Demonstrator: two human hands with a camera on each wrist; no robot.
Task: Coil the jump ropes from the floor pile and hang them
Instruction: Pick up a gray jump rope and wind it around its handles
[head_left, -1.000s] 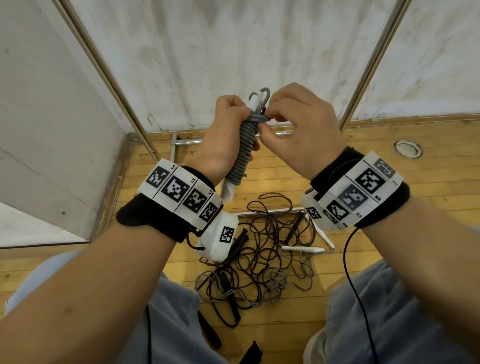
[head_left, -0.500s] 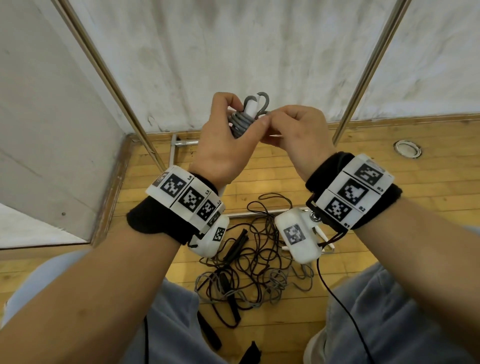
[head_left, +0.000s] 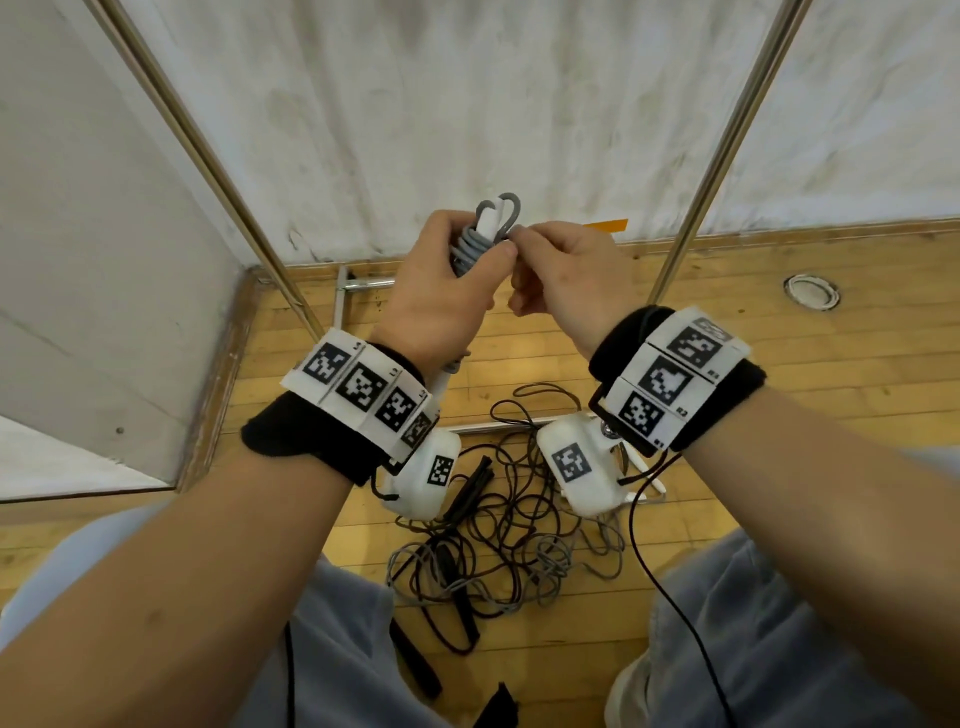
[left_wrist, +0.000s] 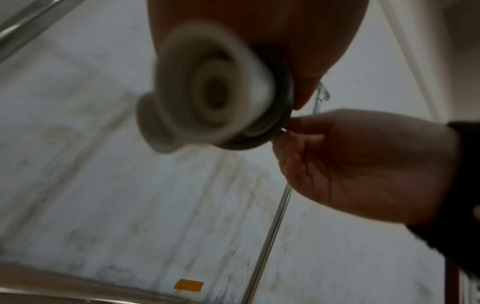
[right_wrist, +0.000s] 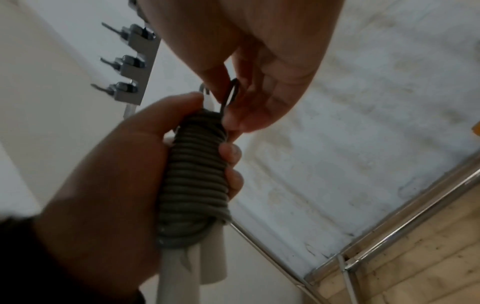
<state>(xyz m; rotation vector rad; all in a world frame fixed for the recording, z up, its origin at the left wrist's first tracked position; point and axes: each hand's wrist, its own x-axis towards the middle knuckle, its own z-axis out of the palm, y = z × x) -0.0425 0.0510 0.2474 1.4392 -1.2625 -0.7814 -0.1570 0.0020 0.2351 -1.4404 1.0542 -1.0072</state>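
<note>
Wooden floorboards (head_left: 779, 374) meet a stained white wall (head_left: 467, 104), with two metal poles (head_left: 727, 130) slanting up in front of it. Held up before the wall, the left hand (head_left: 441, 301) has its fingers curled tight round a grey jump rope (right_wrist: 194, 181) wound in neat turns about its two white handles (right_wrist: 187, 267). The right hand (head_left: 566, 275) pinches a small loop of rope (right_wrist: 231, 92) at the top of the bundle. Below, between the person's knees, a tangled pile of ropes (head_left: 509, 545) lies on the floor. A rack of hooks (right_wrist: 127, 67) is mounted higher up.
</note>
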